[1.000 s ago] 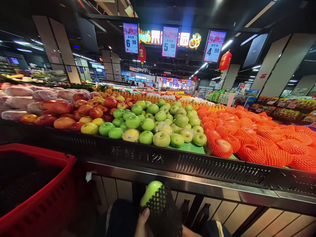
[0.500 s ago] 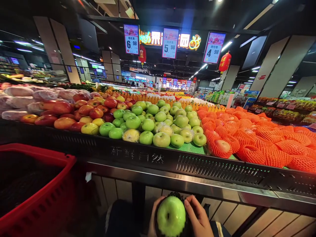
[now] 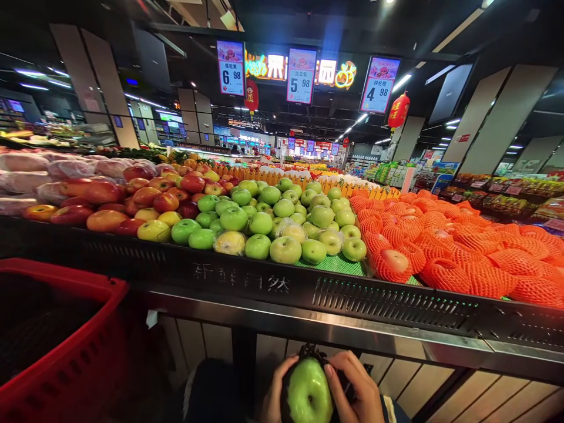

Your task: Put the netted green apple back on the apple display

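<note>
Head view: both hands' grip holds a glossy green apple (image 3: pixel 309 392) in black netting (image 3: pixel 308 353).

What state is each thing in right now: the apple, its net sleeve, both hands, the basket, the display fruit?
Green apple: held low, partly in the sleeve.
Black net sleeve: behind and around the apple.
Left hand: gripping the apple's left side.
Right hand: gripping its right side.
Red basket: contents too dark to tell.
Orange-netted fruit: sleeved, piled on the display.

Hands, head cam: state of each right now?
Left hand: closed on the green apple in its black net.
Right hand: closed on the same apple.
</note>
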`<action>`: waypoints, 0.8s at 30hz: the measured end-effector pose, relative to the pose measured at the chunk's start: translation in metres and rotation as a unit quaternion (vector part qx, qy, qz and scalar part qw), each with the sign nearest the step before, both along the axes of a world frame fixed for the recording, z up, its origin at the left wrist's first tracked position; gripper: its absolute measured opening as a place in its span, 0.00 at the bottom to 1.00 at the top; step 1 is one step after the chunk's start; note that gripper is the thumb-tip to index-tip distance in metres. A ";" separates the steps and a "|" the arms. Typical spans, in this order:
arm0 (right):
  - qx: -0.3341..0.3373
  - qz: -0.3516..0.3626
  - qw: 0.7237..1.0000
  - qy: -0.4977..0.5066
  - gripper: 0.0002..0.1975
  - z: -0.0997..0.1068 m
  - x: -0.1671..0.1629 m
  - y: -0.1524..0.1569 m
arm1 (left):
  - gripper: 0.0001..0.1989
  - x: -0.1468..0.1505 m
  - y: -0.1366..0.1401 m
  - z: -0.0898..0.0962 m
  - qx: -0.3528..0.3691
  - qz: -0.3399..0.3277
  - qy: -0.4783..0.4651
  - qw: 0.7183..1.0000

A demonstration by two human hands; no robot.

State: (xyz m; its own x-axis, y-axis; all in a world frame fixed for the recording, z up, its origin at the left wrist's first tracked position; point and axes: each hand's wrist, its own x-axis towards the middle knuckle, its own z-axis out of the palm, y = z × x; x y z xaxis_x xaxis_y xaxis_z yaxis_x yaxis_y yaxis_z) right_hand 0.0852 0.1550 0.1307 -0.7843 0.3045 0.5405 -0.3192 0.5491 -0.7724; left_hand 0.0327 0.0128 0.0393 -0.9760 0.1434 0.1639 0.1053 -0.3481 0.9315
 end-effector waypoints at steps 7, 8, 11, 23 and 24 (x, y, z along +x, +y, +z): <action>-0.078 -0.051 0.989 -0.114 0.23 -0.050 -0.004 0.030 | 0.21 -0.022 -0.013 -0.021 -0.097 -0.002 0.303 0.948; -0.086 -0.065 0.989 -0.103 0.22 -0.052 -0.005 0.031 | 0.22 -0.025 -0.015 -0.025 -0.121 -0.010 0.346 0.930; -0.038 -0.071 0.997 0.016 0.10 -0.042 -0.004 0.025 | 0.23 -0.030 -0.018 -0.036 -0.171 0.003 0.395 0.902; 0.099 0.026 0.985 -0.142 0.39 -0.039 0.001 -0.008 | 0.24 -0.033 -0.033 -0.012 -0.302 0.064 0.500 0.809; 0.092 0.058 0.980 -0.165 0.41 -0.043 -0.001 -0.007 | 0.23 -0.033 -0.033 -0.010 -0.314 0.068 0.517 0.793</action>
State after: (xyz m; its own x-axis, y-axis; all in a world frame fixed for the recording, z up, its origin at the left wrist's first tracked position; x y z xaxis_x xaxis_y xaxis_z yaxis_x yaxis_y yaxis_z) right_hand 0.0838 0.1479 0.0881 -0.9494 0.1239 0.2887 -0.1371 0.6632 -0.7357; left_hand -0.0004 -0.0198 0.0293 -0.3807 0.4184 0.8246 0.9226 0.2318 0.3083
